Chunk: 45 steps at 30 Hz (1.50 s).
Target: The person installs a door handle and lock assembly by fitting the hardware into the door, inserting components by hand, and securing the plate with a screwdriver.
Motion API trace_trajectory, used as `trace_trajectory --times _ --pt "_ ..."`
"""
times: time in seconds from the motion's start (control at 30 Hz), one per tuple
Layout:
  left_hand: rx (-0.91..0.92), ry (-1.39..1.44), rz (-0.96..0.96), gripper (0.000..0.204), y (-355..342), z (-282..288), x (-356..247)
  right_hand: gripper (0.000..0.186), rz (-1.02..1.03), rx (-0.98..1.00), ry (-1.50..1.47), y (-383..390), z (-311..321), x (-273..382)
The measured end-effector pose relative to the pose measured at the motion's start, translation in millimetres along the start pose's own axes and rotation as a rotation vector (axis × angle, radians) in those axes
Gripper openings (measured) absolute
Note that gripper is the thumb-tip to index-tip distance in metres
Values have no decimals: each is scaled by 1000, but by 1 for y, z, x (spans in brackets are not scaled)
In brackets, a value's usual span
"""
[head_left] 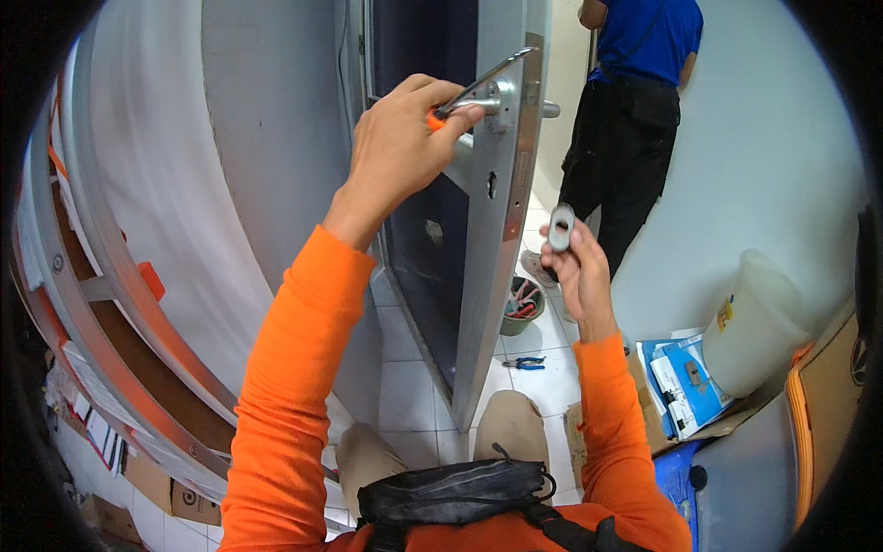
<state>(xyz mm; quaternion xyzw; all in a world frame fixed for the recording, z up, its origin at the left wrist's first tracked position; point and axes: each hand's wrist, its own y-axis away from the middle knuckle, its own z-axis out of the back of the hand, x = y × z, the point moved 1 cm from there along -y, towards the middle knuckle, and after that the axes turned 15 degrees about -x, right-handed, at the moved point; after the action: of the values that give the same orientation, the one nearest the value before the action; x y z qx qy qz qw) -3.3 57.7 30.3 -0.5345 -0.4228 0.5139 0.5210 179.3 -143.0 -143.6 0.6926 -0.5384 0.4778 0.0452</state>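
Note:
My left hand (400,138) is closed around the orange handle of a screwdriver (497,74), its shaft slanting up across the door's edge. The thumb and fingers lie by the silver lever handle (499,103) of a grey door (487,267). Whether they also grip the lever, I cannot tell. Below the lever is a lock cutout (491,185) in the door face. My right hand (586,276) pinches an oval metal keyhole cover (561,228) with a hole in it, held up to the right of the door's edge, apart from it.
A person in a blue shirt (648,41) stands beyond the door. On the tiled floor are a bucket of tools (522,322) and blue-handled pliers (524,363). A whitish bin (759,322) and blue packages (685,382) stand right; a metal-framed shelf (120,285) curves along the left.

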Motion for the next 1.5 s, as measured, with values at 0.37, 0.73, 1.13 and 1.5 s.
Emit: trace_trajectory --times 0.37,0.73,1.13,1.5 --pt "59 -30 183 27 2 52 -4 36 -243 151 -278 -128 -89 -30" --pt "37 -61 378 32 6 81 7 29 -316 275 -420 -151 -164 -63" --pt "78 -29 432 31 2 77 5 21 -354 401 -544 -177 -197 -81" --pt "48 -60 388 32 4 70 1 19 -362 346 -735 -175 -189 -79"
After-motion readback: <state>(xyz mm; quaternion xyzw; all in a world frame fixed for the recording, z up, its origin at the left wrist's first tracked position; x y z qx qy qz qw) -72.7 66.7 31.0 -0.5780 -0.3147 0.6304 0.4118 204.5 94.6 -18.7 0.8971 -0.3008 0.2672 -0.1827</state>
